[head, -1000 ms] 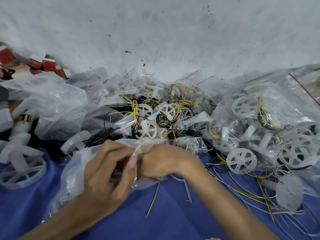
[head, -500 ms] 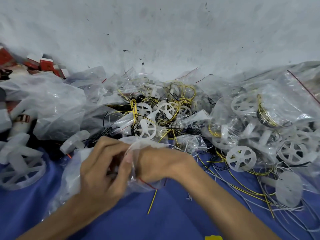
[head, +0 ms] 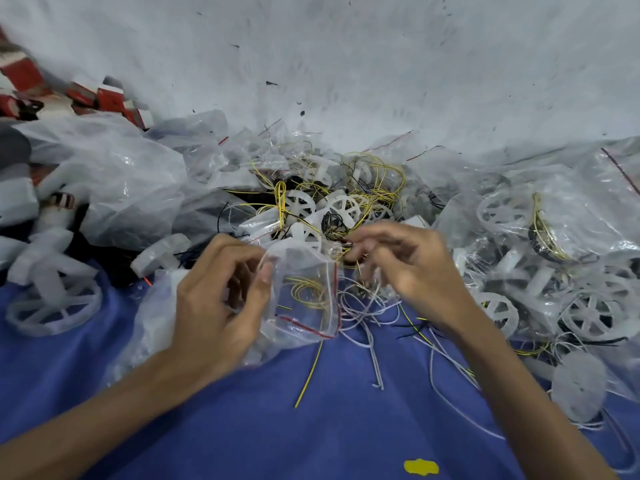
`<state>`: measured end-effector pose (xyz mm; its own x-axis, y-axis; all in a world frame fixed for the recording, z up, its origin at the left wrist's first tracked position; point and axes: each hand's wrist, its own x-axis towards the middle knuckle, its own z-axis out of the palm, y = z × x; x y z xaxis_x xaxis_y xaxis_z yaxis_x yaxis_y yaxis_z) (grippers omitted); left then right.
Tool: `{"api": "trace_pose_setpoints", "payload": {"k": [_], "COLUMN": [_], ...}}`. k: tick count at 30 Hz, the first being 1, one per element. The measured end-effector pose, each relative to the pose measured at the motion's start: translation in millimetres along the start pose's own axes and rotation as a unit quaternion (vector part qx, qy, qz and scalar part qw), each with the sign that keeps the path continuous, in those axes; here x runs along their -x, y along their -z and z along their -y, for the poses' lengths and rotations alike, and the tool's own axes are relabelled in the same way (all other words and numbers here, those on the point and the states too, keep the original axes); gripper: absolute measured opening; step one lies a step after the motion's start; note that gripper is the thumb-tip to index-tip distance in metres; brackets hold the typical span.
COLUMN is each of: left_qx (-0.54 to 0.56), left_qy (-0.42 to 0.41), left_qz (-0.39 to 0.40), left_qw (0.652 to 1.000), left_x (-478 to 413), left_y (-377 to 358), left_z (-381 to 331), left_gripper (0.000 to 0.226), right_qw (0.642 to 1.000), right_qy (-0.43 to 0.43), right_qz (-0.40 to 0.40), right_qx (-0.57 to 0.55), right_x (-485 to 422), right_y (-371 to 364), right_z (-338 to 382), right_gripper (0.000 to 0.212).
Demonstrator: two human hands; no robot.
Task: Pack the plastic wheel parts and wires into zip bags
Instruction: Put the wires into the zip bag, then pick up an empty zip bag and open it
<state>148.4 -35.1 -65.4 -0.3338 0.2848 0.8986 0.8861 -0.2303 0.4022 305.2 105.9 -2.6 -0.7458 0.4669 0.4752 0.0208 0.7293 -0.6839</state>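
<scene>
Your left hand (head: 221, 299) pinches the zip bag (head: 304, 268) at its open mouth, thumb against the curled fingers, and holds the bag up from the blue cloth (head: 242, 427). Inside the bag lies a coil of yellow wire (head: 308, 292); no wheel can be made out in it. Your right hand (head: 412, 268) is just beside the bag at 3 o'clock. Its fingers are curled and blurred over the wires, so I cannot tell if it holds something.

Below this hand, at 5 o'clock from the bag, loose white wires (head: 363, 306) spread on the cloth, and one single yellow wire (head: 308, 379) lies at 6 o'clock.

At 12 o'clock the pile of wheels and wires (head: 332, 202) is very tangled; yellow and black wires cross over the wheels there. At 3 o'clock, well apart, are the filled bags (head: 554, 237) with wheels inside. At 9 o'clock a big white wheel (head: 52, 306) lies on the cloth, at 10 o'clock a crumpled plastic sack (head: 114, 181), and far behind it red and white boxes (head: 104, 98).
</scene>
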Motion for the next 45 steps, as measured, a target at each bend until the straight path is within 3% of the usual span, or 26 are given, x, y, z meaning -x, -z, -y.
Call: {"api": "trace_pose_setpoints", "payload": {"k": [2, 4, 7, 10, 14, 16, 19, 22, 24, 27, 30, 32, 37, 41, 43, 45], "left_qx": [0.003, 0.008, 0.028, 0.047, 0.086, 0.086, 0.093, 0.100, 0.110, 0.118, 0.121, 0.122, 0.122, 0.122, 0.122, 0.120], "left_qy": [0.018, 0.028, 0.042, 0.065, 0.103, 0.102, 0.105, 0.111, 0.115, 0.119, 0.120, 0.118, 0.117, 0.118, 0.119, 0.120], "left_qz": [0.007, 0.013, 0.023, 0.033, 0.036, 0.038, 0.043, 0.047, 0.049, 0.049, 0.050, 0.051, 0.052, 0.053, 0.053, 0.053], "left_qw": [1.000, 0.999, 0.998, 0.996, 0.990, 0.990, 0.989, 0.988, 0.986, 0.985, 0.984, 0.984, 0.984, 0.984, 0.984, 0.984], "left_x": [-0.1, 0.7, 2.2, 4.4, 6.6, 7.3, 7.8, 9.0, 9.8, 10.0, 10.0, 9.7, 9.7, 9.5, 9.6, 9.8], "left_y": [0.1, 0.6, 0.8, 0.5, 1.2, 1.2, 1.0, 0.9, 0.5, 0.1, -0.1, -0.2, 0.5, 0.0, 0.0, 0.5], "left_z": [1.4, 2.4, 2.8, 3.9, 8.1, 8.7, 7.8, 9.1, 9.5, 10.5, 11.0, 10.7, 10.6, 10.9, 11.6, 11.5], "left_gripper": [0.025, 0.024, 0.022, 0.020, 0.015, 0.012, 0.011, 0.009, 0.008, 0.008, 0.008, 0.008, 0.007, 0.007, 0.008, 0.009], "right_qw": [0.993, 0.977, 0.944, 0.922, 0.888, 0.895, 0.963, 0.966, 0.935, 0.854, 0.771, 0.752, 0.770, 0.832, 0.893, 0.949], "right_qy": [-0.025, -0.065, -0.062, -0.018, 0.048, 0.057, -0.052, -0.106, -0.120, -0.155, -0.184, -0.189, -0.201, -0.234, -0.257, -0.267], "right_qz": [-0.058, 0.000, 0.098, 0.124, 0.114, 0.074, -0.070, -0.237, -0.270, -0.249, -0.193, -0.143, -0.074, -0.059, -0.077, -0.090], "right_qx": [0.100, 0.203, 0.310, 0.367, 0.443, 0.437, 0.253, -0.008, -0.195, -0.429, -0.579, -0.614, -0.600, -0.500, -0.361, -0.144], "right_x": [7.5, 21.1, 44.2, 54.1, 56.6, 56.4, 51.9, 48.6, 49.2, 47.5, 46.5, 47.3, 50.3, 50.8, 50.7, 48.7], "right_y": [6.1, 1.8, -14.9, -26.0, -30.4, -30.6, -24.5, -19.3, -17.3, -11.3, -4.9, -3.2, -1.4, 0.4, 1.2, 2.6], "right_z": [-21.7, -45.0, -71.1, -78.4, -75.4, -72.5, -69.4, -65.6, -63.8, -59.5, -57.8, -58.3, -61.7, -58.5, -58.7, -59.1], "right_gripper": [0.018, 0.009, 0.035, 0.045, 0.028, 0.018, 0.020, 0.020, 0.022, 0.022, 0.020, 0.018, 0.019, 0.024, 0.029, 0.028]}}
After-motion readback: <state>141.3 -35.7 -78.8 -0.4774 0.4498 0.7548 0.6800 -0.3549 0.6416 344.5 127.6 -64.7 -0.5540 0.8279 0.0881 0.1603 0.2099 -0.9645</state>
